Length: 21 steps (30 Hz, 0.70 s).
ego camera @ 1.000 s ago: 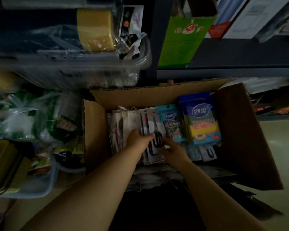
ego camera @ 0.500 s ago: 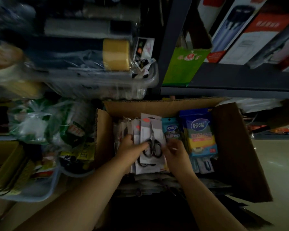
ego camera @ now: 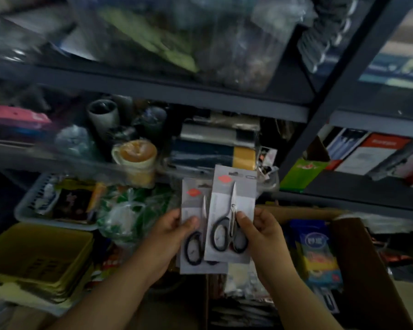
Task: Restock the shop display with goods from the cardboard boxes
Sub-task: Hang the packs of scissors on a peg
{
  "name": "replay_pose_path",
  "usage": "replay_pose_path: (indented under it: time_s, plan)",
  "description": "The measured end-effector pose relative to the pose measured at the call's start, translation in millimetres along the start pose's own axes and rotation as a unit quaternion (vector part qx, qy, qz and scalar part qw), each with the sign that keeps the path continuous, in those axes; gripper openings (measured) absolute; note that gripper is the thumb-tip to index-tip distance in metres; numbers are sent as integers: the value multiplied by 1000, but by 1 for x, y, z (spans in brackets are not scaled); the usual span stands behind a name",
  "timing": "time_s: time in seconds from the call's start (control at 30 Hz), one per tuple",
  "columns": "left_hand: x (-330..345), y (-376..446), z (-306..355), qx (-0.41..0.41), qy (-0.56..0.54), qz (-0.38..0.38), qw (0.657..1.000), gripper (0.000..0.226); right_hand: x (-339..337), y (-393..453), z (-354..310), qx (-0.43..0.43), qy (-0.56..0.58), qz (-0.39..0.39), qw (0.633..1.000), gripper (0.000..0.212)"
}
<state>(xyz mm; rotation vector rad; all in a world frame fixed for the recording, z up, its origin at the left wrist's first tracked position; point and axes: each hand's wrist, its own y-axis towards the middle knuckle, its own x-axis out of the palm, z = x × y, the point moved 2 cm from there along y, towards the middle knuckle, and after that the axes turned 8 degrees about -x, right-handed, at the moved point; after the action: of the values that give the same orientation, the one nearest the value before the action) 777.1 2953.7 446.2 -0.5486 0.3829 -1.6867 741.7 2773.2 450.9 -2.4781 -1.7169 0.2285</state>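
Observation:
Two carded packs of black-handled scissors are held up in front of the shelves. My left hand (ego camera: 169, 232) pinches the rear scissors pack (ego camera: 192, 222) by its left edge, thumb on the front. My right hand (ego camera: 260, 231) pinches the front scissors pack (ego camera: 234, 210), which overlaps the rear one, thumb on the card beside the blades. Below and to the right sits the open cardboard box (ego camera: 358, 265) with blue sponge packs (ego camera: 317, 253) standing inside.
Dark metal shelving (ego camera: 200, 101) rises ahead, packed with goods: a yellow-filled mug (ego camera: 135, 156), a grey basket (ego camera: 31, 206) of packets, bagged green items (ego camera: 129, 210). Yellow trays (ego camera: 34, 256) are stacked at the lower left. A green carton (ego camera: 301, 172) and boxed goods stand on the right shelf.
Both hands have lifted the two scissors packs out of the cardboard box and up in front of the shelves. The camera has tilted upward, showing higher shelves.

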Motion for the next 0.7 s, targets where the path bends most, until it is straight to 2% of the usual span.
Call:
replay_pose_path:
  time_s: [0.17,0.27,0.4,0.7]
  plan:
    - [-95,-12,56,73,21,41,996,12,81,-8,-45,-53,-23,-36,998,15]
    - [-159,-18,86,107,29,71,991,10,140,-17,-68,-74,-11,-28,997,10]
    - [-239,-23,128,138,30,72,987,9,220,-26,-92,-89,4,-14,996,16]
    - [-334,-22,219,232,56,75,968,12,319,-29,-162,-162,14,-7,987,17]
